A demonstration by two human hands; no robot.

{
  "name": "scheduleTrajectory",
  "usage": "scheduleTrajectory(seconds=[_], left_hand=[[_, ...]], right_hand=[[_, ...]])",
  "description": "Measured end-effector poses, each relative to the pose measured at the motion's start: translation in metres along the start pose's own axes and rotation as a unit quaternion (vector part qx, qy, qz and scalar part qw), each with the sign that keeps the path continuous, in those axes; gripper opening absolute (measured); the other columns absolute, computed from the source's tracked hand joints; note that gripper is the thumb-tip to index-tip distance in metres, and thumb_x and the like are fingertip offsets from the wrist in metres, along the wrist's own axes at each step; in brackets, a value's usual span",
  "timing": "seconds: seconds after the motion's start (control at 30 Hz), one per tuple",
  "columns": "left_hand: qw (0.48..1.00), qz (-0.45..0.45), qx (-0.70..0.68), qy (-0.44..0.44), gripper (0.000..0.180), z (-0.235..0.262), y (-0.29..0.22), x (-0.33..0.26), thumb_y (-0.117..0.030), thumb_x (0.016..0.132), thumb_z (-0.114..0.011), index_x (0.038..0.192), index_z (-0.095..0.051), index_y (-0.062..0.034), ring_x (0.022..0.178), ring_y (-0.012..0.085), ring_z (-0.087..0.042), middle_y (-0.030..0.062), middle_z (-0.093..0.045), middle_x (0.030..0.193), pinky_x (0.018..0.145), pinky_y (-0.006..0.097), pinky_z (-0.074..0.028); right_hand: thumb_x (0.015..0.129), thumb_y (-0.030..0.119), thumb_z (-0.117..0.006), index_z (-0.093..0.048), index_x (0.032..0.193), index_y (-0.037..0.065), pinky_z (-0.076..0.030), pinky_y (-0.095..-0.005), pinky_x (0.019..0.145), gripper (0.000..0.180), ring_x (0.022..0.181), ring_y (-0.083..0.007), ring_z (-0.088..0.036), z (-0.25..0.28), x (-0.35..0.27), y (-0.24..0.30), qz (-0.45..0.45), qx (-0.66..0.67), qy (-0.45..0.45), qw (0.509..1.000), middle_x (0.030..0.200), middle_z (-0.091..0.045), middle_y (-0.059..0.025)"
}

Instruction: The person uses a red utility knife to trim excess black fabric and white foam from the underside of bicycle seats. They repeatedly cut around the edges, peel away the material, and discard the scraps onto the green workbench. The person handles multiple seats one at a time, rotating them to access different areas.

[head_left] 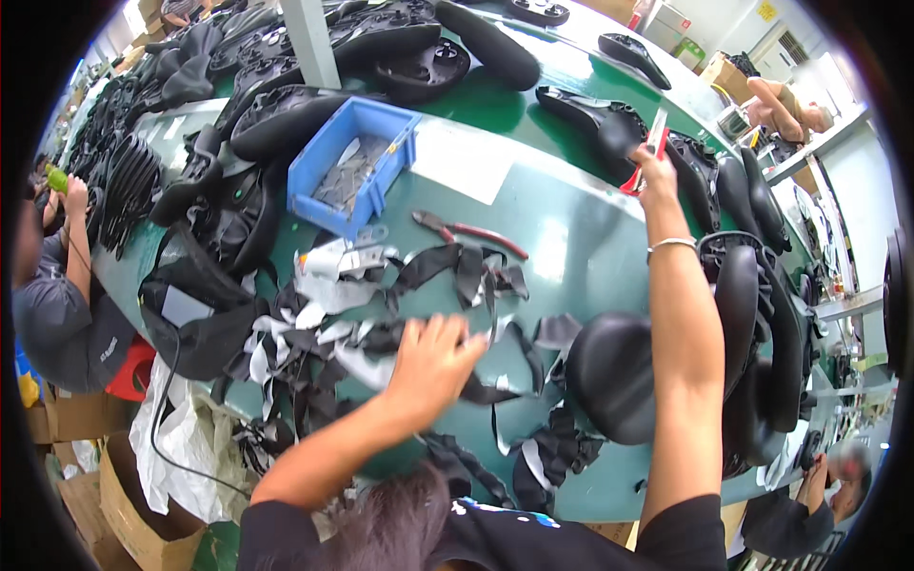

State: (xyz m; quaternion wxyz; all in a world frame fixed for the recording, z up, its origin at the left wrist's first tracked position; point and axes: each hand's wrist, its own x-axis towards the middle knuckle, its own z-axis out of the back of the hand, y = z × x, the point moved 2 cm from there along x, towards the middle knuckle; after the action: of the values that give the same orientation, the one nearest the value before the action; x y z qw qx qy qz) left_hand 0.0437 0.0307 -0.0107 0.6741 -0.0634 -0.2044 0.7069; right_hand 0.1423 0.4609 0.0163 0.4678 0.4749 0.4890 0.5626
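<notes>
My left hand [433, 364] lies over a heap of black and grey material strips [314, 357] in the middle of the table, its fingers a little bent and apart. No grip on a strip is visible, though the undersides of the fingers are hidden. Stretched far to the right, my right hand [657, 178] is closed around red-handled scissors [658, 141], their pale blade pointing away from me. Black bicycle saddles [598, 122] lie just beyond that hand. A round, padded black saddle part [612, 379] rests left of my right forearm.
A blue bin [314, 190] of flat grey pieces stands back left of centre. Red-handled pliers [471, 231] lie in front of it. Saddles [762, 314] pile up along the right edge, more at the back left, near a metal post [309, 43]. A person [67, 295] works at left.
</notes>
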Motion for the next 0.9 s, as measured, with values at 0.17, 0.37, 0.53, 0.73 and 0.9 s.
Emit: scheduleTrajectory(seconds=[0.17, 0.37, 0.53, 0.73, 0.9], left_hand=[[0.878, -0.097, -0.329, 0.334, 0.021, 0.077, 0.025, -0.059, -0.026, 0.086, -0.065, 0.097, -0.066, -0.0081, 0.073, 0.0238, -0.062, 0.0091, -0.066, 0.088, 0.064, 0.036, -0.049], [0.86, 0.168, -0.481, 0.033, 0.028, 0.092, 0.043, 0.024, -0.026, 0.096, -0.051, 0.086, -0.062, -0.0022, 0.068, 0.0092, -0.057, 0.0021, -0.061, 0.077, 0.058, 0.024, -0.044], [0.709, 0.224, -0.668, -0.023, 0.05, 0.041, 0.028, 0.066, -0.04, 0.094, -0.057, 0.122, -0.052, 0.0008, 0.107, 0.0167, -0.054, 0.0096, -0.059, 0.114, 0.089, 0.033, -0.045], [0.579, 0.288, -0.761, -0.049, 0.051, 0.022, 0.038, 0.031, -0.032, 0.086, -0.066, 0.123, -0.051, -0.0007, 0.096, 0.0203, -0.062, 0.0114, -0.059, 0.114, 0.085, 0.033, -0.05], [0.738, 0.318, -0.595, 0.01, 0.065, 0.05, 0.042, -0.014, -0.048, 0.086, -0.06, 0.123, -0.051, 0.0041, 0.105, 0.0164, -0.056, 0.01, -0.059, 0.114, 0.092, 0.028, -0.043]], right_hand=[[0.069, 0.012, -0.073, -0.061, 0.1, 0.007, -0.055, -0.0388, 0.065, 0.033, 0.078, -0.0188, -0.057, -0.022, -0.001, -0.038, -0.123, 0.026, 0.007, 0.992, 0.086, -0.055, -0.003], [0.076, 0.012, -0.071, -0.06, 0.097, 0.004, -0.06, -0.0415, 0.065, 0.025, 0.074, -0.0219, -0.061, -0.015, -0.06, 0.004, -0.177, 0.198, 0.058, 0.962, 0.089, -0.057, -0.0053], [0.081, 0.017, -0.07, -0.058, 0.109, 0.006, -0.057, -0.0366, 0.062, 0.033, 0.08, -0.0252, -0.067, 0.012, -0.239, 0.041, -0.255, 0.24, 0.175, 0.92, 0.091, -0.062, -0.0077], [0.083, 0.006, -0.062, -0.049, 0.119, 0.002, -0.05, -0.0278, 0.057, 0.038, 0.062, -0.0163, -0.061, 0.063, -0.402, 0.041, -0.321, 0.05, 0.394, 0.86, 0.084, -0.062, -0.0104], [0.087, 0.004, -0.056, -0.038, 0.135, 0.0, -0.049, -0.0262, 0.055, 0.051, 0.059, -0.0123, -0.057, 0.107, -0.388, 0.038, 0.035, -0.181, 0.285, 0.941, 0.084, -0.06, -0.008]])
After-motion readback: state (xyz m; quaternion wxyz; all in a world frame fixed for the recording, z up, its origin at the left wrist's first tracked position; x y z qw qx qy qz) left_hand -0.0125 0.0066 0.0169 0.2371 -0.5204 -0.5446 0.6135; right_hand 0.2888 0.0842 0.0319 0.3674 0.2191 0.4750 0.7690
